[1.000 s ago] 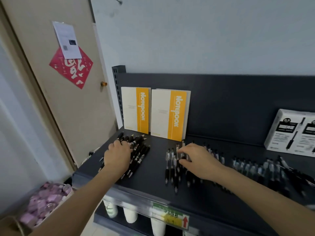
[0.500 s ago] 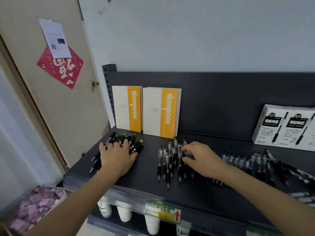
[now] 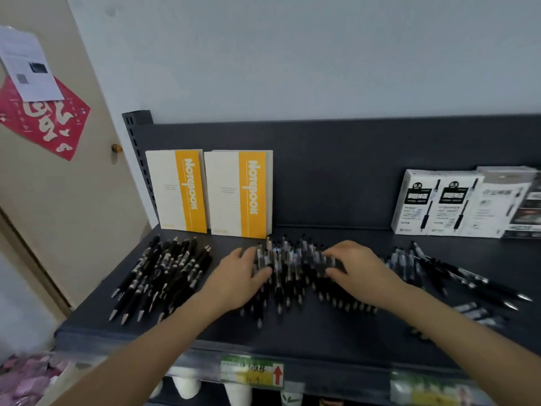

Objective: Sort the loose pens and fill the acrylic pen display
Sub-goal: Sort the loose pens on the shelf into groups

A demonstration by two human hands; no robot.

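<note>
Black-barrelled pens lie in three groups on the dark shelf (image 3: 292, 332). At the far left, a pile (image 3: 164, 273) lies apart from both hands, with its long axes slanted and its tips toward the front edge. The left hand (image 3: 237, 278) rests with fingers extended against the left flank of the middle group (image 3: 292, 271) and grips nothing. That group lies directly between the two hands. Its pens lie side by side, long axes running from back panel to front edge, tips forward. The right hand (image 3: 360, 268) arches over the group's right flank, fingertips and thumb on the barrels. Whether it pinches a pen or only presses cannot be determined. Further right, a loose scatter (image 3: 433, 271) lies nearest the right hand. Judgement: any gathering squeeze would act across the pens' axes, and both hands are equally near. The acrylic display is not in view.
</note>
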